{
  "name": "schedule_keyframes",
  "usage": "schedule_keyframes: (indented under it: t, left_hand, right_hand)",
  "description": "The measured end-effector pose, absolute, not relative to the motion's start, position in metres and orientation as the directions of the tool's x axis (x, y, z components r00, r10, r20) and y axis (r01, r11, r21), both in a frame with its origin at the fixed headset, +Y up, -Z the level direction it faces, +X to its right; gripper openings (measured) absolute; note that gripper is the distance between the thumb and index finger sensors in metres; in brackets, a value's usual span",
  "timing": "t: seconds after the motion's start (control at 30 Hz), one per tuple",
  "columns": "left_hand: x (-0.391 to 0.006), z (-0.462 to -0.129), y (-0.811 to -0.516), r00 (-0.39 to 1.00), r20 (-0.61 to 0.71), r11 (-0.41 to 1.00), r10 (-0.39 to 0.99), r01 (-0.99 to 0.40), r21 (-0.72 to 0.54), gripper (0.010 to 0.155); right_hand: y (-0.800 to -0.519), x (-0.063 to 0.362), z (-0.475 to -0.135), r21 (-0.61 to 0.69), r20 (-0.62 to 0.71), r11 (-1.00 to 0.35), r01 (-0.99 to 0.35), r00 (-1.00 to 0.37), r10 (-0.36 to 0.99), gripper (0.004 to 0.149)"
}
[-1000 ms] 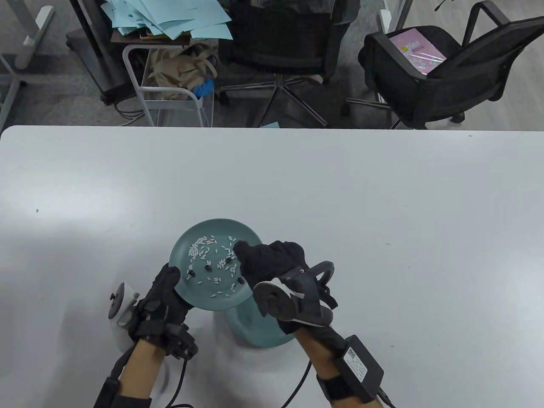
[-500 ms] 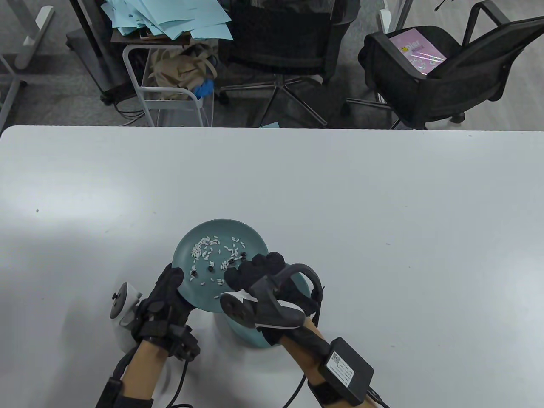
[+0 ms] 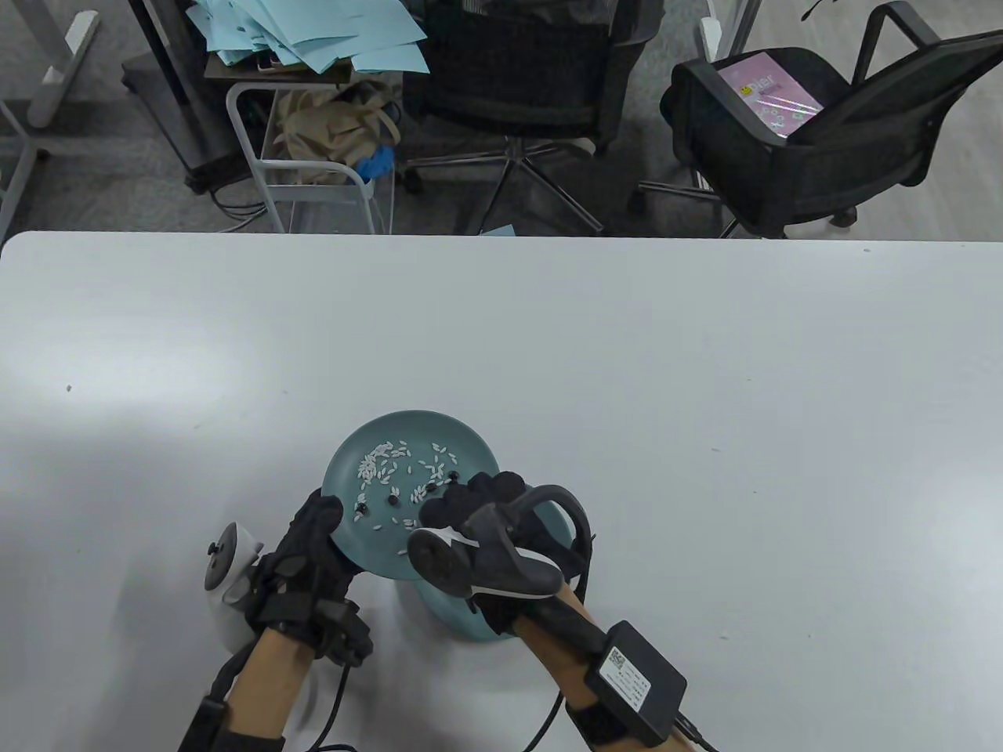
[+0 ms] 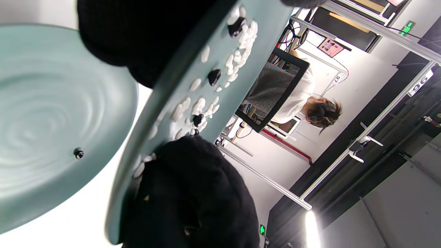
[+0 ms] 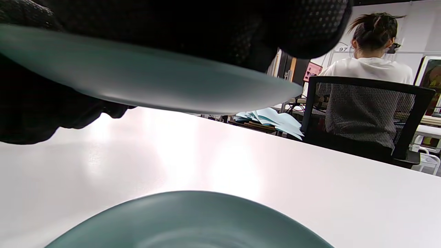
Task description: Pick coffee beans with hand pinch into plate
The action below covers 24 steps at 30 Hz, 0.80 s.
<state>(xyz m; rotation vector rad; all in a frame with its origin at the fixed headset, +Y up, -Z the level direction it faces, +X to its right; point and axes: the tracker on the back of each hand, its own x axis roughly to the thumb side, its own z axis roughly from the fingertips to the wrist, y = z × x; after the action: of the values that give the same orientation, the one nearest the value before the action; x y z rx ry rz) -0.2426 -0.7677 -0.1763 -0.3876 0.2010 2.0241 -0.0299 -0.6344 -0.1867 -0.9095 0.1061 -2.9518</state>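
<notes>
My left hand [image 3: 323, 521] grips the near-left rim of a teal plate [image 3: 470, 446] and holds it tilted above the table. White grains [image 3: 380, 462] and a few dark coffee beans [image 3: 392, 498] lie on it. My right hand [image 3: 450, 505] reaches over the plate's near right, fingers bunched on its surface; what they hold is hidden. A second teal plate [image 3: 447, 615] rests on the table below. In the left wrist view this lower plate [image 4: 41, 103] holds one bean [image 4: 79, 153]. In the right wrist view the raised plate's underside [image 5: 155, 89] hangs over the lower plate [image 5: 189, 220].
The white table [image 3: 627, 352] stretches far and right of the plates. Beyond its far edge stand two black office chairs [image 3: 791, 149] and a cart with blue papers [image 3: 313, 39]. A black box [image 3: 635, 681] is strapped to my right forearm.
My right hand has moved left and toward me, from the raised plate's right edge to over its near part. The raised plate has shifted slightly right.
</notes>
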Motion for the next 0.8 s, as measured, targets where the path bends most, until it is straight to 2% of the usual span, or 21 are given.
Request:
schedule_keyframes:
  t: [0.43, 0.6, 0.8]
  left_hand:
    - [-0.2416, -0.1758, -0.7680, -0.418, -0.354, -0.457, 0.836, -0.889, -0.031, 0.058]
    - [-0.2412, -0.1759, -0.7682, -0.413, -0.353, -0.453, 0.839, -0.891, -0.034, 0.058]
    - [-0.2409, -0.1756, -0.7680, -0.411, -0.353, -0.452, 0.840, -0.891, -0.038, 0.058]
  right_hand:
    - [-0.6351, -0.0277, -0.1876, -0.055, 0.560, -0.998, 0.006, -0.828, -0.036, 0.038]
    - [-0.6369, -0.0257, -0.1882, -0.084, 0.560, -0.996, -0.005, -0.827, -0.043, 0.037]
    - [-0.6365, -0.0237, -0.1891, -0.004, 0.542, -1.000, -0.007, -0.840, 0.004, 0.037]
